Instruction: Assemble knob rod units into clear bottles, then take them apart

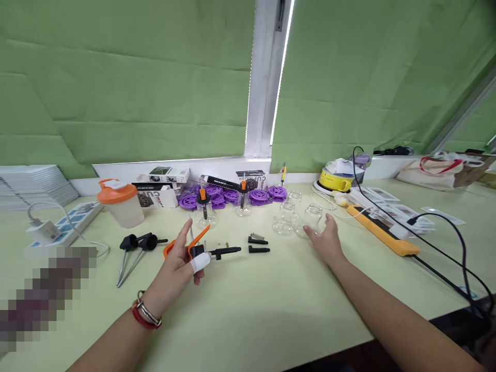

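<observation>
The left hand [182, 258] is raised off the table at centre-left, fingers curled closed, one fingertip wrapped in white tape, a red and metal band on the wrist. The right hand [327, 240] lies farther right, palm down, fingers spread flat, forearm stretched out.

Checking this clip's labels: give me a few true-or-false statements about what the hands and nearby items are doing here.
1. The left hand holds an orange-and-black tool. True.
2. The right hand grips a purple disc. False: it is open, reaching at the clear glass jars; the purple discs lie farther back.
3. The orange-lidded container stands upright at the left. True.
4. The glass jars sit inside a tray. False: they stand directly on the table.
</observation>
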`<state>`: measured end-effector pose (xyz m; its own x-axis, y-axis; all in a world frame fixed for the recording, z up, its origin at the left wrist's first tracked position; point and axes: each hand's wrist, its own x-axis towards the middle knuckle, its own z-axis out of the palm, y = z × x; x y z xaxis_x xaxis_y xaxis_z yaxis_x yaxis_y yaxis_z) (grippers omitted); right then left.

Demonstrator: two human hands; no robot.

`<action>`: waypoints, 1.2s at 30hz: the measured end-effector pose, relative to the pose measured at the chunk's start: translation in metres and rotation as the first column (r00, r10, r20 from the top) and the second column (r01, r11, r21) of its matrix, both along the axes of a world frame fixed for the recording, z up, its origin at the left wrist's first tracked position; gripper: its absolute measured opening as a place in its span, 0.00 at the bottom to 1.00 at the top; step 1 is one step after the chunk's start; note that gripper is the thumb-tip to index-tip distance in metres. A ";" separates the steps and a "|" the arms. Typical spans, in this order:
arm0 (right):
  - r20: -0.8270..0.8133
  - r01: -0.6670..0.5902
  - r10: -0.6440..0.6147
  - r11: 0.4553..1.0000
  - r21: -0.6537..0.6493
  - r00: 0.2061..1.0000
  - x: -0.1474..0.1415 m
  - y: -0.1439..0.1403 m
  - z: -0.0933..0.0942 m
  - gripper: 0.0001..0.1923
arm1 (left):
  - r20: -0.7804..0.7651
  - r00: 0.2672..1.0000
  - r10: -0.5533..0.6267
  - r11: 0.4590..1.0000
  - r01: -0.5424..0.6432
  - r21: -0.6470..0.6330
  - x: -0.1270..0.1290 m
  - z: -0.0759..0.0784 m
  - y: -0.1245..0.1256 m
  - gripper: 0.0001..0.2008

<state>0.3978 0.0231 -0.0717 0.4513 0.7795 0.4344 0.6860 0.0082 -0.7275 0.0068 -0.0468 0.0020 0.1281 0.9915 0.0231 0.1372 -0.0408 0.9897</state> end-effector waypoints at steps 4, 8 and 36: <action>0.541 -0.371 0.175 0.885 0.279 0.823 -0.051 -0.037 0.029 0.34 | 0.016 0.998 -0.063 0.998 0.063 -0.013 0.001 -0.001 0.000 0.37; 0.852 -0.743 0.347 0.665 0.071 0.392 -0.125 -0.074 0.043 0.23 | 0.112 0.979 -0.169 0.980 0.179 -0.082 0.009 -0.005 -0.004 0.29; -0.480 -0.791 0.636 0.546 -0.274 0.605 -0.180 -0.031 0.007 0.13 | -0.370 0.925 -0.090 0.996 0.079 -0.045 0.016 -0.038 0.004 0.11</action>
<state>0.2173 -0.0077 -0.0643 -0.3057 0.9497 -0.0682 0.3445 0.0436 -0.9378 0.0225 -0.0432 -0.0363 0.2056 0.9761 -0.0710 0.4920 -0.0404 0.8697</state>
